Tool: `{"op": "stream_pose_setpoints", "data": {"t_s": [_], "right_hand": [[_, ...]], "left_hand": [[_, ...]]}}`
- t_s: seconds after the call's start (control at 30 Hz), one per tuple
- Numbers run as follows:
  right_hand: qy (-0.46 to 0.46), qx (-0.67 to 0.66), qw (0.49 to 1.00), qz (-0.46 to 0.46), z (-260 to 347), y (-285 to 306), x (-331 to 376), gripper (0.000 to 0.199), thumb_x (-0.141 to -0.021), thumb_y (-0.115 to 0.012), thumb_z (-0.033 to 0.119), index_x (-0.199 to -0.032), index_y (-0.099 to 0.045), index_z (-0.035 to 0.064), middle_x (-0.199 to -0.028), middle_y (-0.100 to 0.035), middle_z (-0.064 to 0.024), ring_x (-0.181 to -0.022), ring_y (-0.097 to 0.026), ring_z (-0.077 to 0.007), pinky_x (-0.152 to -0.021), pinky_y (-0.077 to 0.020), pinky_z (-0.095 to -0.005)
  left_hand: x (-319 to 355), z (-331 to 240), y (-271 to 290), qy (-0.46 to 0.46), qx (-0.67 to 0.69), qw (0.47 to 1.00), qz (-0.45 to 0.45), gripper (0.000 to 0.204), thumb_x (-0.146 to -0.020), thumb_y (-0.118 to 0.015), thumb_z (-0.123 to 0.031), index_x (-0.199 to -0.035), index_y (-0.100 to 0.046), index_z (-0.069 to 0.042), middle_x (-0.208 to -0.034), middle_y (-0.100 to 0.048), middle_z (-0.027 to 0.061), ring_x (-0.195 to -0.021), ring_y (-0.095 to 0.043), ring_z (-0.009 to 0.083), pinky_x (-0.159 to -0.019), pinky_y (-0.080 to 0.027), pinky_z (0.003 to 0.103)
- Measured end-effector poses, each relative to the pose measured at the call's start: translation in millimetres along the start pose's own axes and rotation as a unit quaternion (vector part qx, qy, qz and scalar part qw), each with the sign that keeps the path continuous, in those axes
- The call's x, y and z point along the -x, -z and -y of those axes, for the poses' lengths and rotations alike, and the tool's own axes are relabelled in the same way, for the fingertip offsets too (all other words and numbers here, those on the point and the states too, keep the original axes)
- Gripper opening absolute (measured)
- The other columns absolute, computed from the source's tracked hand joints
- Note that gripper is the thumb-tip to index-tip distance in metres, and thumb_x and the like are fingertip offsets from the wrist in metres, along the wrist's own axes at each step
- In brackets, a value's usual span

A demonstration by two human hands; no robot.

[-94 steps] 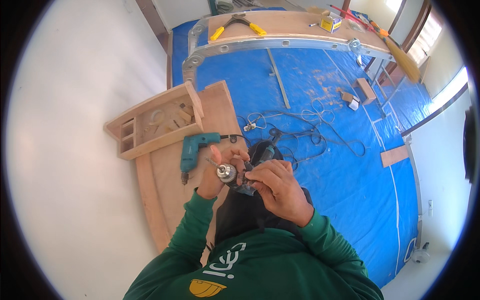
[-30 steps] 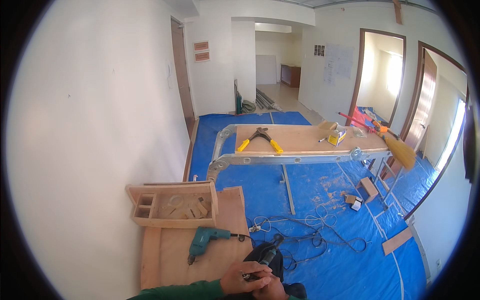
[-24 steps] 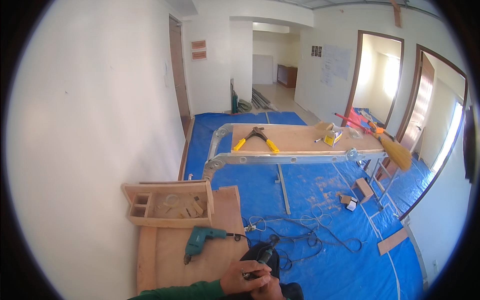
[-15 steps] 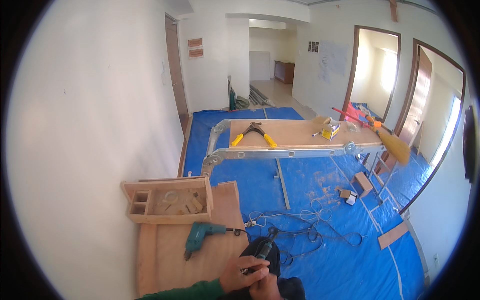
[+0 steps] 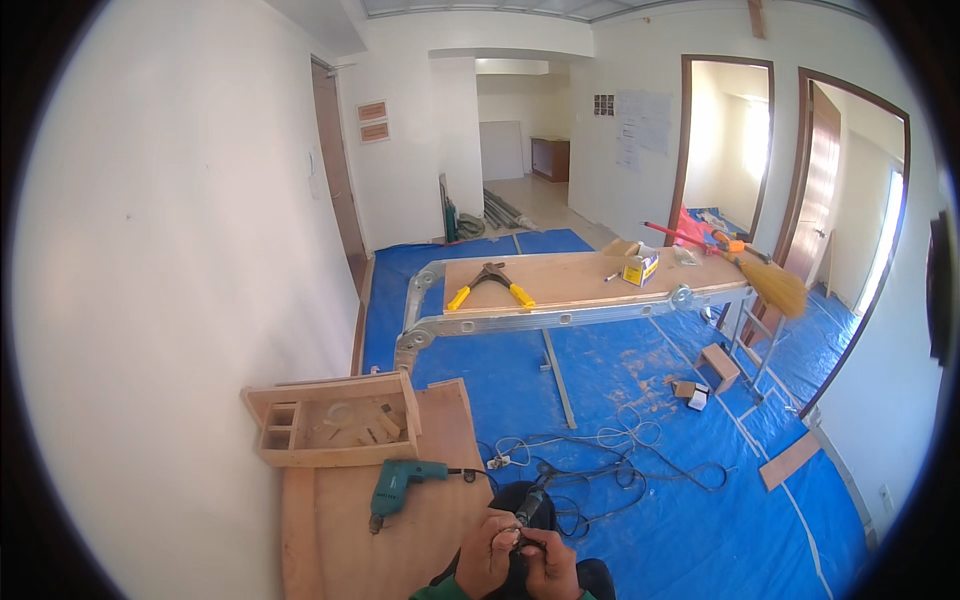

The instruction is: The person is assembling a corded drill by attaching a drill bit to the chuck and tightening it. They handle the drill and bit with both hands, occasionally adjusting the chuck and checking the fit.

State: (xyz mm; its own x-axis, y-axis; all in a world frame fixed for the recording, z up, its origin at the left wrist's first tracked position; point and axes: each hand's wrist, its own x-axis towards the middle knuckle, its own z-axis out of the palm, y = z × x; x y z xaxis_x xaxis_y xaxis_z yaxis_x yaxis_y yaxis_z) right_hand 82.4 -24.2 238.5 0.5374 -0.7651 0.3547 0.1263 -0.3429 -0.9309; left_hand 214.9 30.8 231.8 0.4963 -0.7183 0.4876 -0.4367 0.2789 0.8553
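A slim, dark green corded power tool [image 5: 532, 505] rests over my lap, its cord end pointing away from me. My left hand [image 5: 487, 553] is closed round its near end, thumb and fingers bent together. Right beside it, my right hand [image 5: 552, 566] is closed in a pinch at the same end. Whatever small part sits between the fingertips is too hidden to name. To the left, a teal corded drill [image 5: 402, 488] lies on a plywood board [image 5: 345, 535], its chuck toward me.
Behind the drill stands a wooden tray [image 5: 335, 458] with small bits inside. Cords [image 5: 625, 465] tangle over the blue floor sheet [image 5: 660, 540]. A plywood-topped platform [image 5: 570, 280] bears a yellow-handled plier-like tool [image 5: 492, 287], a small box [image 5: 640, 267] and a broom [image 5: 775, 288].
My right hand has come out from under the left and now pinches beside it at the tool's near end. My view has tilted up and turned slightly right.
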Motion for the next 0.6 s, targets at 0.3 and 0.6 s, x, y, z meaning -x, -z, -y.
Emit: {"op": "stream_pose_setpoints", "data": {"t_s": [0.3, 0.6], "right_hand": [[-0.194, -0.204, 0.955, -0.090, -60, 4, -16, 0.026, -0.114, -0.063, 0.021, -0.132, -0.061, 0.0019, -0.101, -0.072, -0.0083, -0.096, -0.072, -0.0202, -0.087, -0.0577, -0.0365], [-0.211, -0.296, 0.925, 0.111, -98, -1, -69, 0.034, -0.118, -0.057, 0.028, -0.139, -0.062, 0.0023, -0.108, -0.074, -0.0100, -0.111, -0.072, -0.0187, -0.100, -0.0568, -0.0348]], "left_hand": [[-3, -1, -10, 0.107, 0.104, 0.989, -0.016, 0.033, -0.116, -0.047, -0.031, -0.105, -0.063, -0.005, -0.093, -0.061, 0.0098, -0.081, -0.060, 0.0237, -0.075, -0.050, 0.038], [5, 5, -31, -0.136, -0.082, 0.986, 0.046, 0.026, -0.098, -0.086, -0.025, -0.098, -0.066, -0.009, -0.090, -0.067, 0.0132, -0.071, -0.062, 0.0289, -0.066, -0.054, 0.040]]}}
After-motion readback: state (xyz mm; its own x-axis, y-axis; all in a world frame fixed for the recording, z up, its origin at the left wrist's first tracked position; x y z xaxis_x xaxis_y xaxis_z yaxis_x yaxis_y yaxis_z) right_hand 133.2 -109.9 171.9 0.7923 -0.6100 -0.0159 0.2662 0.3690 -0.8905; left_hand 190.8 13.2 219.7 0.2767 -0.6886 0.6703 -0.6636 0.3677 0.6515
